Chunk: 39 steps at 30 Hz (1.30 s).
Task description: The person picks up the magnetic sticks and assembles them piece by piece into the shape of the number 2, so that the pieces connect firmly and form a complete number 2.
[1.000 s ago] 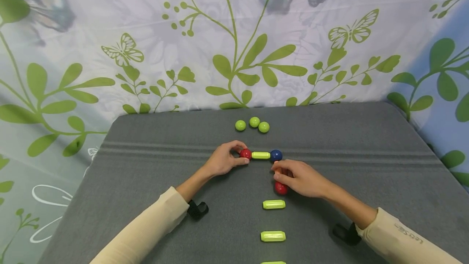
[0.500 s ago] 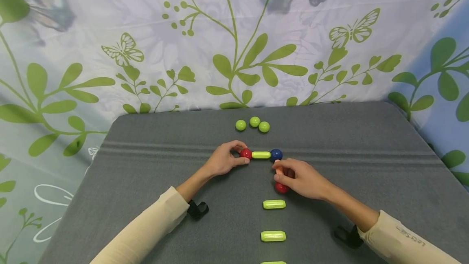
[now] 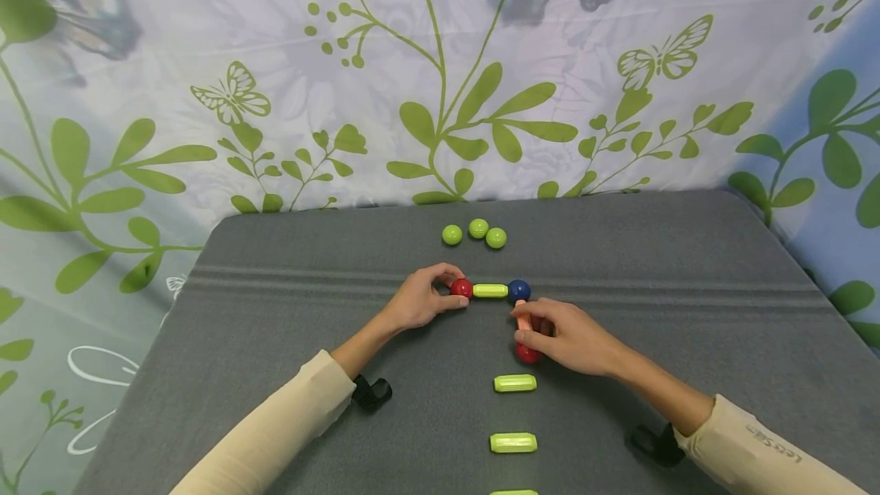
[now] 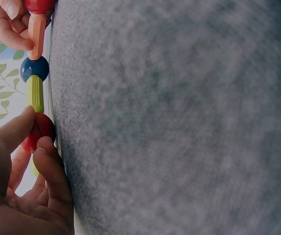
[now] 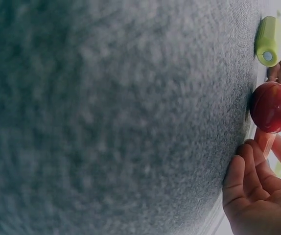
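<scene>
My left hand (image 3: 417, 299) pinches a glossy red ball (image 3: 461, 289) between thumb and fingers on the grey table. From that ball a ribbed lime-green rod (image 3: 490, 291) runs right to a dark blue ball (image 3: 519, 290). My right hand (image 3: 574, 333) pinches an orange rod (image 4: 36, 39), whose far end meets the blue ball. A second red ball (image 5: 271, 107) sits on the near end of the orange rod, partly covered by my right thumb in the head view. Together these parts form a corner shape lying on the cloth.
Three lime-green balls (image 3: 478, 228) lie behind the joined pieces. Loose lime-green rods, one of them this rod (image 3: 514, 383), line up toward the near edge, the last cut off by the frame. A leaf-patterned cloth (image 3: 440, 82) hangs behind the grey table (image 3: 289, 266).
My right hand has shifted very slightly with the orange rod, and a bit more of the rod shows. The left hand and the loose pieces stay as they were.
</scene>
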Tool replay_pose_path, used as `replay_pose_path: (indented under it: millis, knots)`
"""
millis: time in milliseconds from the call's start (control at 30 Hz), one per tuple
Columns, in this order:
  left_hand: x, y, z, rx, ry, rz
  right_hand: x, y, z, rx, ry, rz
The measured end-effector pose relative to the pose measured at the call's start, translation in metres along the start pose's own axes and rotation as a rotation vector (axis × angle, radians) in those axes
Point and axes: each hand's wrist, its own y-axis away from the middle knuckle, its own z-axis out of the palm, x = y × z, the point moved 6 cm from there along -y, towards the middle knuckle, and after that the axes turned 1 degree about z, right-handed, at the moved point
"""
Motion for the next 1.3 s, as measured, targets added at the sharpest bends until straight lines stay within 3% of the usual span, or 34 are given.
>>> replay_pose_path:
  millis: [433,667,1033,1300]
  knots:
    - [0.0,0.0,0.0,-0.012,0.014,-0.003,0.0,0.012,-0.001,0.03,-0.014,0.021]
    - [0.001,0.0,0.0,-0.008,0.02,0.009,-0.007,0.022,-0.001,0.074,0.027,-0.028]
    - [0.001,0.0,-0.001,-0.016,0.04,0.001,-0.008,0.023,0.0,0.09,0.011,-0.038]
    - [0.0,0.008,-0.006,-0.015,0.117,-0.023,-0.007,0.023,0.002,0.094,0.008,-0.033]
